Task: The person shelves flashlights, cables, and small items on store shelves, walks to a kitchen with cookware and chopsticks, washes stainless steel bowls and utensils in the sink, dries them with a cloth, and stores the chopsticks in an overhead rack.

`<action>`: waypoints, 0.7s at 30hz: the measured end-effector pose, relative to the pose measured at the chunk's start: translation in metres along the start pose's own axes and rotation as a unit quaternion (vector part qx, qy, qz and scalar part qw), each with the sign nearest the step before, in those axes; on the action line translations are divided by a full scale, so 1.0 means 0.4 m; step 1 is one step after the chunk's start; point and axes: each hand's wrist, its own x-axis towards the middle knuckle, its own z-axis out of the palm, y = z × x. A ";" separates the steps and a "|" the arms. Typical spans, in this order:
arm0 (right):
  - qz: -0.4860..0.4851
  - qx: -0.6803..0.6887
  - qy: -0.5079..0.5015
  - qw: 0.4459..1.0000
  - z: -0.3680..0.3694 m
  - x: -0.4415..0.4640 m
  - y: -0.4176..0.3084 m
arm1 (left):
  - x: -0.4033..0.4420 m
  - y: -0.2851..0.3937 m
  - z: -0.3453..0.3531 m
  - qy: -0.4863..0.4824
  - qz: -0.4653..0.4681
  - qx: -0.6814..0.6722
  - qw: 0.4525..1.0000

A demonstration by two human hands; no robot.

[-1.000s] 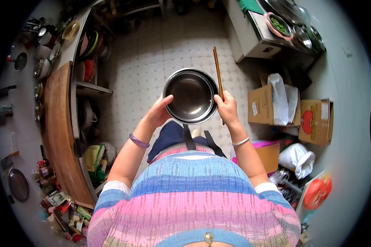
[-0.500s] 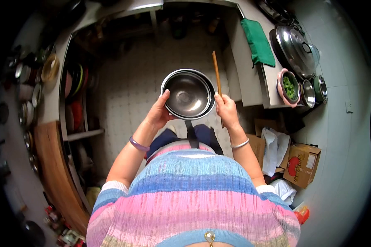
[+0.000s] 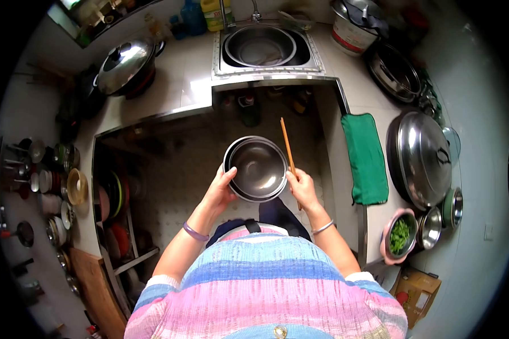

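Note:
Stacked metal bowls, at least two by their double rim, are held out in front of my body over the floor. My left hand grips their left side, thumb over the rim and fingers underneath. On the right side, my right hand pinches the rim and also clasps a pair of wooden chopsticks, which point up and away. The inside of the top bowl is shiny and looks bare. Fingers under the bowls are hidden.
Ahead, a sink holds a large metal basin. A lidded wok stands on the left counter. Along the right counter are a green cloth, a big lidded pan and a pink-rimmed bowl of chopped greens. Open shelves hold plates at left.
The view has tilted up and forward, bringing the sink and far counter into sight. Both hands keep hold of the bowls and chopsticks, nearer the counter.

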 end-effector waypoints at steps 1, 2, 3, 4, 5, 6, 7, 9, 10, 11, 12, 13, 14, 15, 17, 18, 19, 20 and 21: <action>-0.079 -0.056 0.000 0.995 -0.008 0.078 -0.013 | 0.049 0.028 0.010 -0.005 0.012 -0.025 1.000; -0.094 -0.059 0.016 0.994 -0.009 0.140 -0.051 | 0.102 0.071 0.013 -0.006 0.011 -0.014 1.000; -0.113 -0.064 0.031 0.991 -0.007 0.201 -0.095 | 0.143 0.103 0.029 0.004 0.039 -0.017 0.999; -0.143 -0.073 0.034 0.987 -0.003 0.269 -0.122 | 0.202 0.126 0.030 0.007 0.081 0.005 0.997; -0.169 -0.080 0.038 0.982 0.006 0.328 -0.159 | 0.252 0.158 0.036 0.011 0.119 0.027 0.992; -0.140 -0.126 0.010 0.982 0.007 0.381 -0.200 | 0.288 0.190 0.045 0.022 0.132 0.034 0.990; -0.127 -0.174 -0.003 0.976 0.016 0.436 -0.239 | 0.332 0.220 0.046 0.026 0.130 0.020 0.991; -0.094 -0.232 -0.012 0.968 0.047 0.551 -0.305 | 0.431 0.274 0.039 0.037 0.141 -0.011 0.989; -0.109 -0.261 -0.004 0.959 0.062 0.619 -0.305 | 0.485 0.291 0.027 0.035 0.166 0.002 0.986; -0.124 -0.291 0.004 0.949 0.070 0.680 -0.302 | 0.539 0.306 0.020 0.031 0.191 0.015 0.981; -0.119 -0.279 0.014 0.953 0.085 0.732 -0.306 | 0.590 0.332 0.010 0.025 0.223 0.028 0.974; -0.116 -0.280 0.020 0.953 0.094 0.760 -0.361 | 0.602 0.400 0.023 0.021 0.226 0.031 0.973; -0.111 -0.281 0.024 0.953 0.098 0.799 -0.357 | 0.639 0.417 0.022 0.018 0.228 0.033 0.973; -0.106 -0.282 0.026 0.953 0.113 0.850 -0.359 | 0.685 0.441 0.010 0.018 0.229 0.036 0.973; -0.093 -0.306 0.036 0.947 0.141 0.939 -0.399 | 0.764 0.513 -0.006 0.014 0.227 0.051 0.972; -0.090 -0.322 0.037 0.942 0.152 0.979 -0.411 | 0.797 0.541 -0.011 0.010 0.224 0.052 0.973; -0.082 -0.338 0.036 0.937 0.159 1.005 -0.418 | 0.818 0.561 -0.010 0.008 0.217 0.054 0.975; -0.069 -0.338 0.027 0.938 0.166 1.035 -0.433 | 0.848 0.577 -0.013 0.013 0.220 0.071 0.973; -0.101 -0.332 0.047 0.937 0.172 1.067 -0.422 | 0.870 0.591 -0.014 0.019 0.226 0.088 0.970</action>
